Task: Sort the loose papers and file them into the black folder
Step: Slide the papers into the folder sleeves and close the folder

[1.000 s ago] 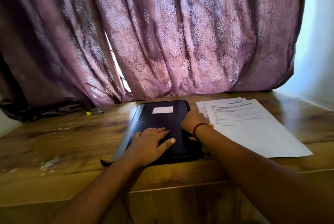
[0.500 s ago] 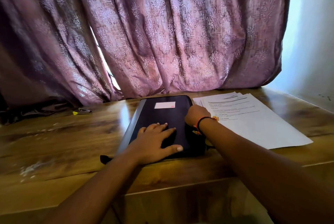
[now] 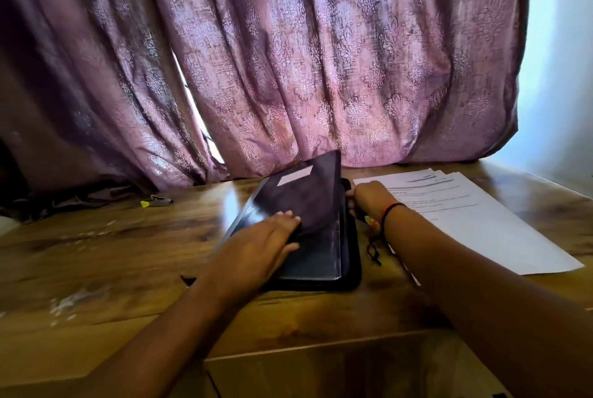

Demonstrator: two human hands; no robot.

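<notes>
The black folder (image 3: 314,205) lies on the wooden table (image 3: 112,253) in the middle of the view. Its front cover, with a pale label, is lifted along its right edge. My left hand (image 3: 260,247) grips the near part of the raised cover, thumb beneath it. My right hand (image 3: 369,197) holds the folder's right edge, its fingers tucked under the cover. A clear plastic sleeve shows inside. The loose white papers (image 3: 465,214) lie in a fanned stack just right of the folder, printed side up.
A purple patterned curtain (image 3: 288,60) hangs along the table's far edge. A small yellow and black object (image 3: 157,202) lies far left near the curtain. A black cord (image 3: 372,250) trails beside the folder. White specks mark the table's left side.
The folder's cover was flat and shut; now its right edge is raised. My left hand has gone from lying flat on the cover to gripping it. My right hand stayed at the right edge.
</notes>
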